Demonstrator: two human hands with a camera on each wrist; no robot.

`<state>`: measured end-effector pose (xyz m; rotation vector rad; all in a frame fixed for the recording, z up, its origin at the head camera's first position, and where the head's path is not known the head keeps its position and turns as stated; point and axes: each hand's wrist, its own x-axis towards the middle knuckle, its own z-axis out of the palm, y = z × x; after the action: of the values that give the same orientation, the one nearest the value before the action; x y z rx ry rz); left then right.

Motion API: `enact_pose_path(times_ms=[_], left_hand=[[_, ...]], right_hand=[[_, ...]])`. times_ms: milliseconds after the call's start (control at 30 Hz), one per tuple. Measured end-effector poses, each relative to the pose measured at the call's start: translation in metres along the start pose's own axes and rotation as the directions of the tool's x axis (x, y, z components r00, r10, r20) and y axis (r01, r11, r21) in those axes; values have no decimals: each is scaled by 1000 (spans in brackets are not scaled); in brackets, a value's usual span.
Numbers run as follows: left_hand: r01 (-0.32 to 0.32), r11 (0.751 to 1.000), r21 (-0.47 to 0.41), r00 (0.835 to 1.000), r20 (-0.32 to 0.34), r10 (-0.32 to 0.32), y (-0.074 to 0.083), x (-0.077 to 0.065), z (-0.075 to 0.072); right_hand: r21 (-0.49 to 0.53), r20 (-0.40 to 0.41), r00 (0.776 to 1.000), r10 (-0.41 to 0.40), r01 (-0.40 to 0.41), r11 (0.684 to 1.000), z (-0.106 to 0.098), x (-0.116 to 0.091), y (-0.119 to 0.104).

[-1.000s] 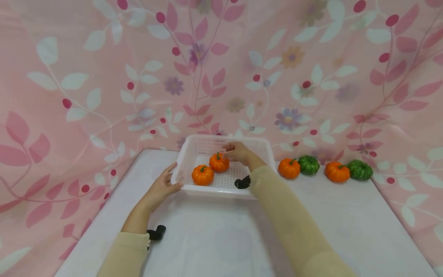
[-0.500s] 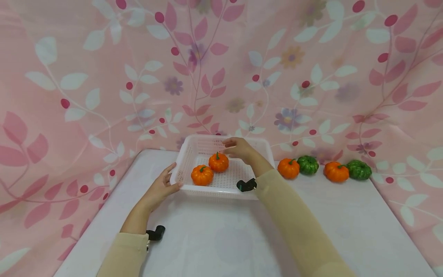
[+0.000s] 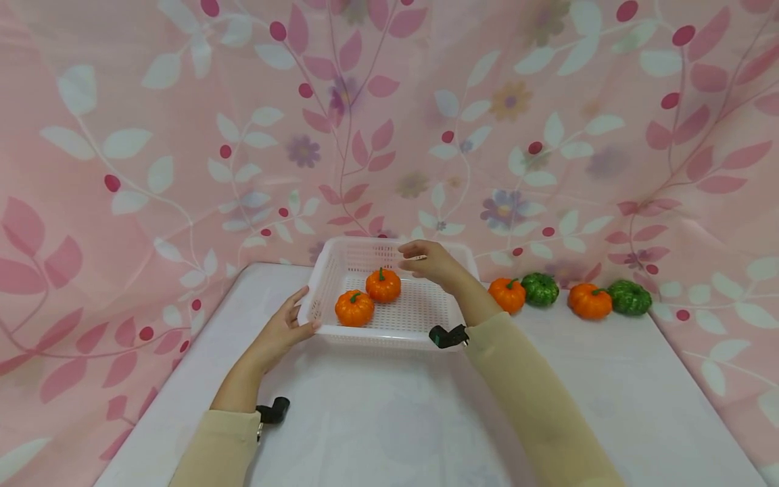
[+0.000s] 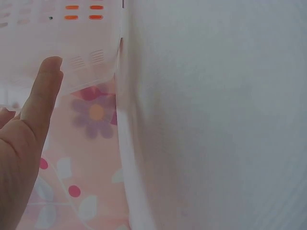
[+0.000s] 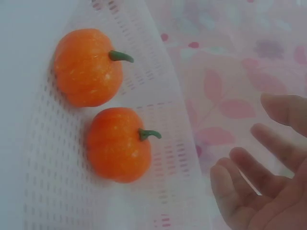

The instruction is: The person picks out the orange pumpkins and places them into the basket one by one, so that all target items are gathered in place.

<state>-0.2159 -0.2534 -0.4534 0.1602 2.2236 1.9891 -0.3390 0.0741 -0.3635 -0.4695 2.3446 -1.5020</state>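
Observation:
Two small orange pumpkins with green stems, the front one [image 3: 354, 308] and the rear one [image 3: 383, 285], sit in the left half of a white slotted plastic basket [image 3: 371, 331]. My left hand [image 3: 276, 338] grips the basket's front left corner, its thumb at the rim and its fingers along the left side. In the left wrist view, one finger [image 4: 42, 96] lies against the basket wall. Over the right rear part of the basket hovers my right hand [image 3: 435, 262], fingers loosely bent around nothing. The right wrist view shows both pumpkins apart from that hand [image 5: 268, 187].
Right of the basket, an orange pumpkin [image 3: 508, 295] stands beside a green one [image 3: 540, 289]. Farther right is another pair, orange [image 3: 589, 302] and green [image 3: 629, 297]. The white table [image 3: 389, 412] backs onto a pink floral curtain [image 3: 389, 135].
My right hand has drawn away to the right from the rear pumpkin, its forearm shifting right too. The left hand stays at the basket's corner, and the pumpkins have not moved.

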Motion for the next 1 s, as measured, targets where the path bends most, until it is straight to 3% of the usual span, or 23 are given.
enact_pose_path(times_ms=[467,800,1000], left_hand=[[-2,1000,-20,1000,-4,2,-1,2,0],[-5,999,-40,1000,10,6,-2,1,0],[-8,999,-34,1000,5,9,-2,2,0]], right_hand=[[-24,-34,998,-55,55,998,-17,-44,4],[-38,-120,992,-49,45,998,-24,-65,19],[-38,-164,978,-131,127,991,-29,-76,26]])
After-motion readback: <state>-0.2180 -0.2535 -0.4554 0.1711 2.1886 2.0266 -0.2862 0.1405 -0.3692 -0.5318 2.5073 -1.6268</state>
